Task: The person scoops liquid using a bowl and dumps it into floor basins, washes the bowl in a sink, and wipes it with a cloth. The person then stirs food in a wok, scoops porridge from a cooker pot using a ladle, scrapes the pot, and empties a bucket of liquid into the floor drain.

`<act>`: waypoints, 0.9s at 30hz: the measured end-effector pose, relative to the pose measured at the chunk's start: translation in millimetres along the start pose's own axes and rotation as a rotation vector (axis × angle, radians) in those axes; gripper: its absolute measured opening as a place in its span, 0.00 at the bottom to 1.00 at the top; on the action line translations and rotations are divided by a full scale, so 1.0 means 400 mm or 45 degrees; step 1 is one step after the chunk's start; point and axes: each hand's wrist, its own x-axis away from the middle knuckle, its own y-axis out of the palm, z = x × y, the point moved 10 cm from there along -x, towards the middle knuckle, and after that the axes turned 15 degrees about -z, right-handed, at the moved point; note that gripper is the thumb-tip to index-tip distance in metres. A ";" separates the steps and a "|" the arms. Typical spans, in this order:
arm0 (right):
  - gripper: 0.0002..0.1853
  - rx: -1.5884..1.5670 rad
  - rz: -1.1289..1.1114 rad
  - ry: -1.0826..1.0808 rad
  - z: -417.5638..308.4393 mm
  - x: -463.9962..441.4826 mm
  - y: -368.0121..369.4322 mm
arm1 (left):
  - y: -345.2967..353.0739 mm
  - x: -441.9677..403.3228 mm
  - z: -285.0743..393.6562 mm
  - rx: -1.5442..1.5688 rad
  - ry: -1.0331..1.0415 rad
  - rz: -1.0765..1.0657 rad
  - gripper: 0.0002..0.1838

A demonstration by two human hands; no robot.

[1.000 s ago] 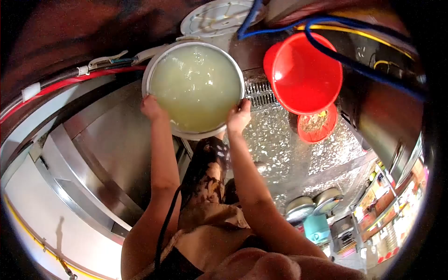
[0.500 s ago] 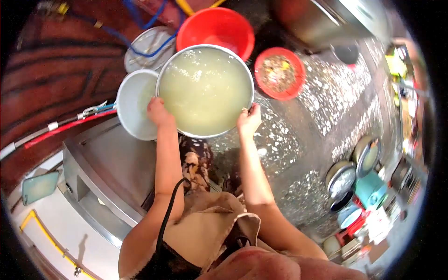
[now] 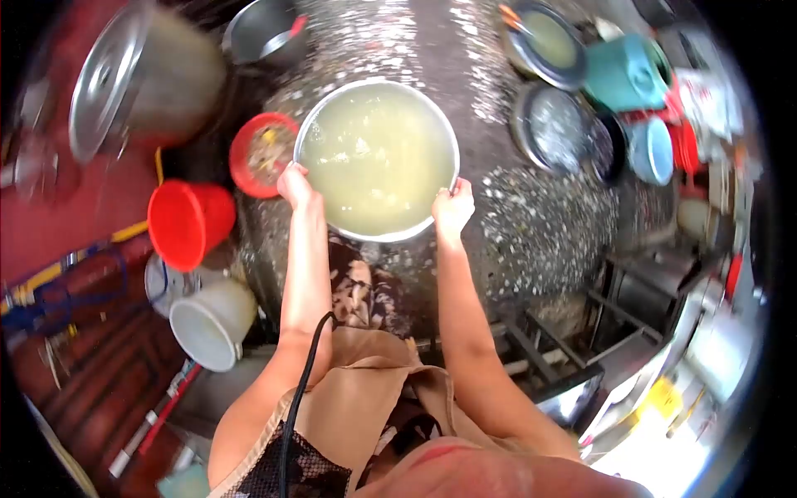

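Note:
A wide round metal basin [image 3: 455,149] is held out in front of me, filled with cloudy pale-yellow liquid [image 3: 378,162]. My left hand [image 3: 296,186] is closed on its rim at the near left. On the opposite side, my right hand [image 3: 454,207] grips the near right of the rim. The basin looks about level, and light glints on the liquid. Just beyond my left hand is a small red basin [image 3: 241,158] with food scraps in it.
To the left stand a large metal pot [image 3: 178,83], a red bucket [image 3: 193,222] and a white bucket [image 3: 217,319]. A dark pot [image 3: 249,37], metal bowls [image 3: 523,124] and a teal container [image 3: 618,75] lie ahead. A black metal frame [image 3: 573,349] is at right. The speckled floor [image 3: 540,241] looks wet.
I have turned to the right with the basin still in both hands. The buckets and red basin have shifted left in view, and the metal bowls now appear straight ahead to the right.

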 end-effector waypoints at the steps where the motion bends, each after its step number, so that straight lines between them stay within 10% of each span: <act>1: 0.14 -0.033 0.084 0.025 0.048 -0.042 -0.089 | 0.115 0.012 -0.058 -0.040 -0.031 -0.069 0.09; 12: 0.09 -0.171 0.669 0.529 0.657 -0.444 -0.845 | 1.207 0.328 -0.808 -0.249 -0.314 -0.767 0.07; 27: 0.14 -0.223 0.560 0.929 1.244 -0.802 -1.401 | 1.790 0.694 -1.502 -1.201 -0.501 -0.738 0.17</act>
